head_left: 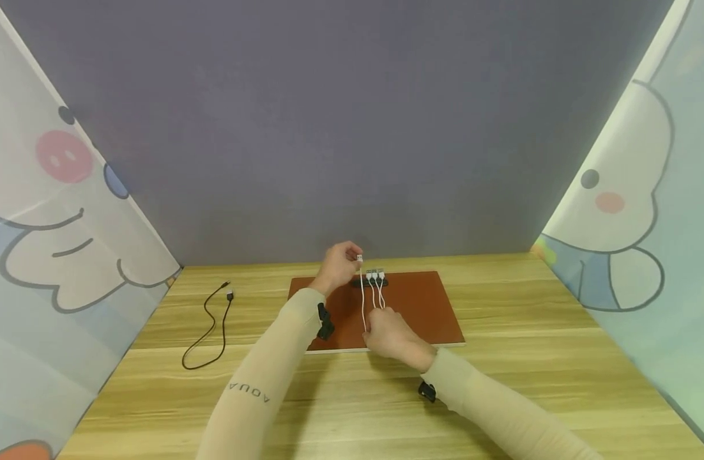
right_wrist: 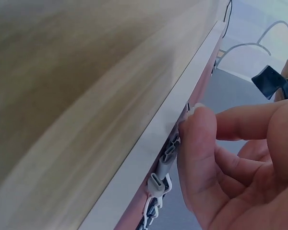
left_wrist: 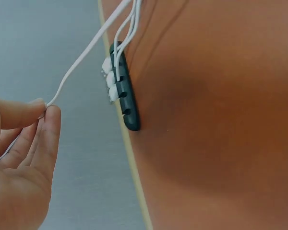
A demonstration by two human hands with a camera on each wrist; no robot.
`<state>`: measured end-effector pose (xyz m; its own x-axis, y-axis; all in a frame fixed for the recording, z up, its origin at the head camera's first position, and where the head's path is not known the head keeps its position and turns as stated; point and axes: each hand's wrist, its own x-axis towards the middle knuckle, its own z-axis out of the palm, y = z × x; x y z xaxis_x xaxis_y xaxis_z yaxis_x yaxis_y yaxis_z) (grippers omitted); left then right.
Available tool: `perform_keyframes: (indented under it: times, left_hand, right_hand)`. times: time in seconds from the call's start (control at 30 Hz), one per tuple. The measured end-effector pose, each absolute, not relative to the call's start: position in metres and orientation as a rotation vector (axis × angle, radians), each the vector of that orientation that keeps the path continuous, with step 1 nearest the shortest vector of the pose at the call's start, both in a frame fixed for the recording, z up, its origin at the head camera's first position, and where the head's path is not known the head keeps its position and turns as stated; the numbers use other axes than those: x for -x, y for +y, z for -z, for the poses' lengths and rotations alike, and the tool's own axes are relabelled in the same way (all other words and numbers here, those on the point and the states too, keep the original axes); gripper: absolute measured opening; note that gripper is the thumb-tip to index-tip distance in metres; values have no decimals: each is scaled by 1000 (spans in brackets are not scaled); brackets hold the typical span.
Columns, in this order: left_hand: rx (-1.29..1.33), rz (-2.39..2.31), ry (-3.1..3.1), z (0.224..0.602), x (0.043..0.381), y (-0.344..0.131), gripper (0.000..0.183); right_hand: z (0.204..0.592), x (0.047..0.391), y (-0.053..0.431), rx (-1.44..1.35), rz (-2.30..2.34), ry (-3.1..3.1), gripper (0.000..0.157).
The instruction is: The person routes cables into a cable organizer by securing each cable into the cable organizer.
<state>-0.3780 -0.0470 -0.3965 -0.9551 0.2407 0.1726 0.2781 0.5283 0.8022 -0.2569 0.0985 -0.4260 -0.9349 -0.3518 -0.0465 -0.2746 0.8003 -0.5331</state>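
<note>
My left hand [head_left: 340, 263] pinches a white USB cable [head_left: 362, 294] close to its plug [head_left: 359, 258], above the board's far edge. In the left wrist view that cable [left_wrist: 79, 60] runs up from thumb and fingertips. A dark cable clip strip [left_wrist: 128, 103] lies along the board's edge. Three white plugs [left_wrist: 110, 79] sit at its slots, and the slot nearest the strip's end holds none. My right hand [head_left: 392, 335] is near the board's front edge; in the right wrist view its thumb and finger pinch a small white connector [right_wrist: 194, 109]. Other connector ends [right_wrist: 156, 184] lie beside it.
The brown board [head_left: 415, 306] lies on a wooden table [head_left: 513, 358]. A black USB cable [head_left: 222, 338] lies looped on the left. A grey wall [head_left: 352, 128] rises behind, with cartoon-printed panels [head_left: 616, 160] on both sides.
</note>
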Motion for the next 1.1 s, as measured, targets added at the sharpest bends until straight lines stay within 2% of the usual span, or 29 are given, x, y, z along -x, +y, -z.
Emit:
perform_keyframes:
  times: [0.2, 0.47, 0.7, 1.1]
  left_hand:
    - [445, 1348, -2763, 403, 382, -42, 18]
    - [454, 1251, -2810, 412, 388, -38, 19]
    - [454, 1177, -2864, 420, 392, -37, 24]
    - [447, 1067, -2934, 428, 392, -33, 26]
  right_hand:
    - [424, 255, 96, 462, 770, 2841, 36]
    - [425, 256, 93, 494, 719, 2860, 38]
    - [424, 254, 89, 485, 650, 2877, 26]
    - [426, 252, 87, 569, 539, 2965, 30]
